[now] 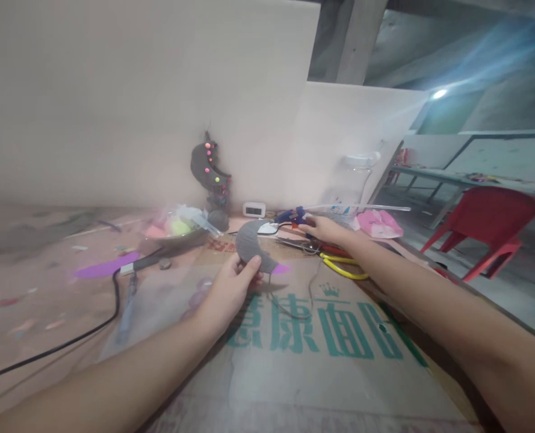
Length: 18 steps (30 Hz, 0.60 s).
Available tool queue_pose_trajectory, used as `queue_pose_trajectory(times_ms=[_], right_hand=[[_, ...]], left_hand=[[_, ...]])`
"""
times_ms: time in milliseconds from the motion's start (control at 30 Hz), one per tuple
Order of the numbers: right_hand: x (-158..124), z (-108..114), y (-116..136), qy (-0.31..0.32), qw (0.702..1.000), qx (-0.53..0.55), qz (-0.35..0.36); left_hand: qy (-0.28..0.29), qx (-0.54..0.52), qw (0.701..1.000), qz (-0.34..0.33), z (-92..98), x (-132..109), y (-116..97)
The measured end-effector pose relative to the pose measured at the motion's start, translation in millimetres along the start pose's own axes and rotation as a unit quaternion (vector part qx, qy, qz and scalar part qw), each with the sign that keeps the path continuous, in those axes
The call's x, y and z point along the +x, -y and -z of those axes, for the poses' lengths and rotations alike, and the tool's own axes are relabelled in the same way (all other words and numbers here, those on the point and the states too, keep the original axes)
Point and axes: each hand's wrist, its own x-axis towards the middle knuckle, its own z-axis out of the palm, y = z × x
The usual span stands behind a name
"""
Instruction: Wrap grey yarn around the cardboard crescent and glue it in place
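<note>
A grey yarn-wrapped crescent (250, 243) is pinched at its lower edge between the thumb and fingers of my left hand (235, 282). Purple material shows at its lower tip, and a loose strand of grey yarn (289, 316) trails from it over the cardboard (271, 385). Farther off, my right hand (321, 230) has its fingers closed at a blue hot glue gun (290, 215), partly hiding its grip. The nozzle points left, and a long clear glue stick (366, 208) runs out to the right. Scissors (296, 243) lie just below this hand.
A pompom-dotted dark crescent (206, 165) hangs by the wall above a bowl (172, 240) of coloured pieces. Nearby are a small digital clock (253, 209), yellow-handled tool (343, 267), clear jar (348, 180), pink packet (379, 223), purple piece (107, 266) and black cable (82, 340).
</note>
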Motion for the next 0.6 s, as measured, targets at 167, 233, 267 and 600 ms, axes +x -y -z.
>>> queue_pose_trajectory(times_ms=[167,233,267,600], right_hand=[[-49,11,19,-0.008,0.999,-0.015,0.046],[-71,12,33,-0.029,0.997,-0.001,0.073],[-81,11,42,-0.031,0.996,0.017,0.077],[-151,-29,100,0.055,0.97,0.035,0.235]], left_hand=[[0.011,0.005,1.0,-0.016,-0.1,-1,-1],[0.005,0.004,1.0,-0.021,0.2,-1,-1],[0.003,0.003,1.0,-0.022,0.5,-1,0],[-0.004,0.076,0.996,-0.035,4.2,-2,-2]])
